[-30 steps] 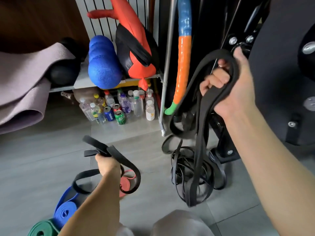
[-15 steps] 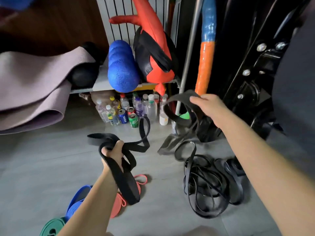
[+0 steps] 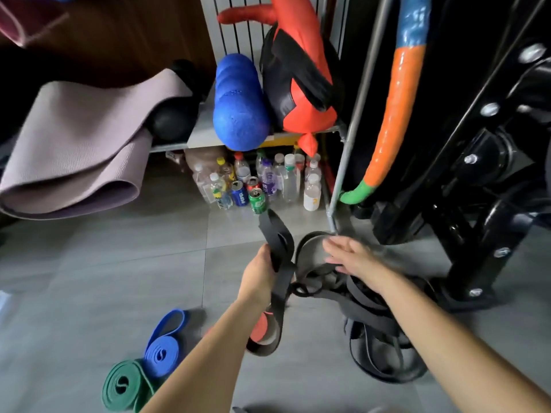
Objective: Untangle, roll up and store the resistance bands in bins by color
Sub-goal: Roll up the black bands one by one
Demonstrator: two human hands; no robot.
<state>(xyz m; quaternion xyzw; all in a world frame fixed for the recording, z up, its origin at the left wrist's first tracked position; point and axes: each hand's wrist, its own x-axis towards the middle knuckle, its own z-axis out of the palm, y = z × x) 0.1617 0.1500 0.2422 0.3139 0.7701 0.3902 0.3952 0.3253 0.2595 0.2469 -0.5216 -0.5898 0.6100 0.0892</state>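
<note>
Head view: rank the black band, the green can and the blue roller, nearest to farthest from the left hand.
1. Black band: gripped in the left hand itself.
2. Green can: standing just ahead of the hand.
3. Blue roller: farther back, up on the shelf behind the can.

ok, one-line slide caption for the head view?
Left hand grips a black band while the open right hand hovers over the tangled black pile.
</note>
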